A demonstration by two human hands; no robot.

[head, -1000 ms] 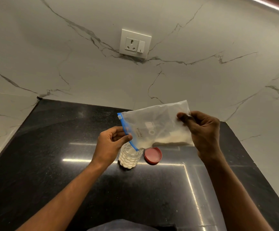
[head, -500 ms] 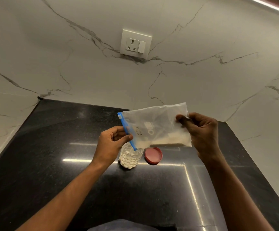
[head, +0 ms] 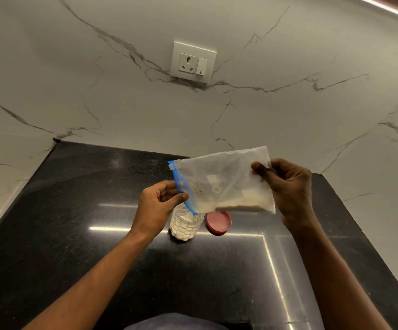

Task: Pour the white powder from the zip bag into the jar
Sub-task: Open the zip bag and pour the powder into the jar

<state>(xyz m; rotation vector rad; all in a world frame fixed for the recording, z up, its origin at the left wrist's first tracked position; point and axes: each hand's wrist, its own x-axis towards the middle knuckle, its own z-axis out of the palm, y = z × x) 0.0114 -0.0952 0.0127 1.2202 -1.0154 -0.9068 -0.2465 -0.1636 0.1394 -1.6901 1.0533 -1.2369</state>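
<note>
A clear zip bag (head: 219, 177) with a blue zip strip hangs sideways above the counter, its zip end to the left. White powder lies along the bag's lower edge. My left hand (head: 156, 206) pinches the blue zip edge directly above the jar. My right hand (head: 288, 191) grips the bag's right end, slightly higher. Under the zip corner stands a clear dimpled jar (head: 184, 226), without its lid and partly filled with white powder. Whether powder is falling cannot be made out.
The jar's red lid (head: 219, 222) lies flat on the black glossy counter (head: 74, 234), just right of the jar. A white marble wall with a socket and switch plate (head: 193, 61) rises behind. The counter's right edge meets marble at the far right.
The bag's right end has sunk a little and the powder has slid leftward along the lower edge toward the zip corner. Both hands keep their hold.
</note>
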